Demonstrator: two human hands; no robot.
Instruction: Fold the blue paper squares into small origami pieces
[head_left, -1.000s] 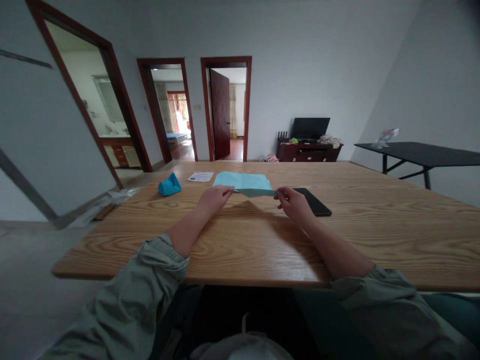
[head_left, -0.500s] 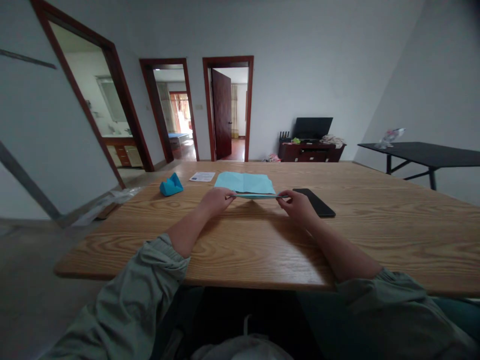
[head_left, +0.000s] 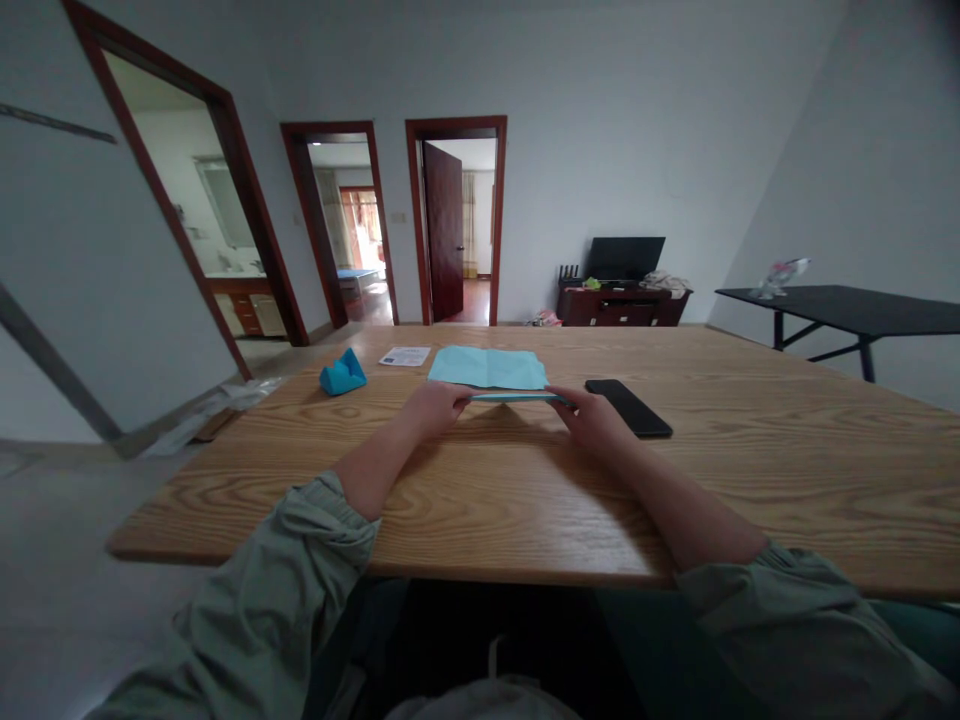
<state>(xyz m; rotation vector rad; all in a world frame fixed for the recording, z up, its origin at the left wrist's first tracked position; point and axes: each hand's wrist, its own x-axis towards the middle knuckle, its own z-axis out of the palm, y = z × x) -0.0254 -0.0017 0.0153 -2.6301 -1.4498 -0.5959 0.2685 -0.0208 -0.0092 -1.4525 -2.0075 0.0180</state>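
Observation:
A light blue piece of paper, seen almost edge-on, is stretched level between my two hands just above the table. My left hand is closed on its left end, thumb and fingers pinching it. At the other end my right hand pinches it too, fingers along the edge. Right behind it lies a creased light blue sheet with a fold line down its middle; whether the two pieces join, I cannot tell. A darker blue folded paper shape sits to the left of my left hand.
On the wooden table a black phone-like slab lies beside my right hand. A small white printed card is at the back left. Beyond stand a black table at right and a TV on a cabinet.
The held paper has tilted slightly, so a bit more of its face shows. My right-hand fingers have shifted forward along its edge. The other things on the table stay put.

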